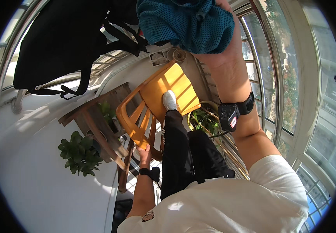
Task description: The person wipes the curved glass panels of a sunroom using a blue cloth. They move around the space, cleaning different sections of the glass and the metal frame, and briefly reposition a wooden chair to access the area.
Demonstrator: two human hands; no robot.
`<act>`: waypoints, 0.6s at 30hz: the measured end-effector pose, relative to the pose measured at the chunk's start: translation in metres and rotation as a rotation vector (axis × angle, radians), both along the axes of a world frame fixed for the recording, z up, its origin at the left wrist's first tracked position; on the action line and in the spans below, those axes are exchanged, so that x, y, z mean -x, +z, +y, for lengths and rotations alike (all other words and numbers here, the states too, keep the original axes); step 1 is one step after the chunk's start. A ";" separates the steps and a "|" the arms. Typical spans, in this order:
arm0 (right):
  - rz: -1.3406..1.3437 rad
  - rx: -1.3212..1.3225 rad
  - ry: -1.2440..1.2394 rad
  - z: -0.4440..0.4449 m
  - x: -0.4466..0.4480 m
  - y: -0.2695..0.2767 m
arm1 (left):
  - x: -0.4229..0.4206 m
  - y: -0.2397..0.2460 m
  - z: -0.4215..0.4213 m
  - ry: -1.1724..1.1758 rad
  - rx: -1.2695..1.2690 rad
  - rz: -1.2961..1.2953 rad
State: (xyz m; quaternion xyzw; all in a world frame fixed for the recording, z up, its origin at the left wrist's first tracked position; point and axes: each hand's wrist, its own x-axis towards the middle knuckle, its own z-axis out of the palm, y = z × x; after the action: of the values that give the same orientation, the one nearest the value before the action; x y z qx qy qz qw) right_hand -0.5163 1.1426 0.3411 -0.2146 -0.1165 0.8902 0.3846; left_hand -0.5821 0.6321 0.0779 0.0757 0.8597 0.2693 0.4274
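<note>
My left hand (144,151) grips the top rail of an orange wooden chair (168,84) with a slatted back. One foot, in a white shoe (169,100), stands on the chair's seat. My right hand (214,58) is raised at the top of the view and holds a bunched blue mesh cloth (185,26); most of its fingers are hidden behind the cloth. Black fabric with straps (60,43) hangs at the upper left, beside the cloth. Each forearm wears a strapped black device.
A wooden plant stand (98,116) with a leafy potted plant (80,153) is left of the chair. More plants (205,119) and long thin poles (229,154) are on its right. Barred windows (287,72) curve around the right side. Small pots (179,54) sit beyond the seat.
</note>
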 end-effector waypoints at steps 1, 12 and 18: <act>-0.015 0.017 -0.003 0.005 -0.003 0.005 | 0.000 0.000 0.001 0.055 0.112 -0.083; -0.025 0.061 -0.267 0.029 -0.102 0.085 | 0.022 0.005 0.030 -0.109 0.632 -0.291; -0.109 0.197 -0.311 0.035 -0.143 0.108 | 0.058 0.078 0.072 -0.139 0.611 -0.533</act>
State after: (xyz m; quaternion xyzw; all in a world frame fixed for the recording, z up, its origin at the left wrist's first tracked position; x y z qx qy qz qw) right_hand -0.3733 1.1774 0.4492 -0.3145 -0.0147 0.8143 0.4877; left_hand -0.6397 0.7040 0.1560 -0.0690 0.7522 -0.0176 0.6551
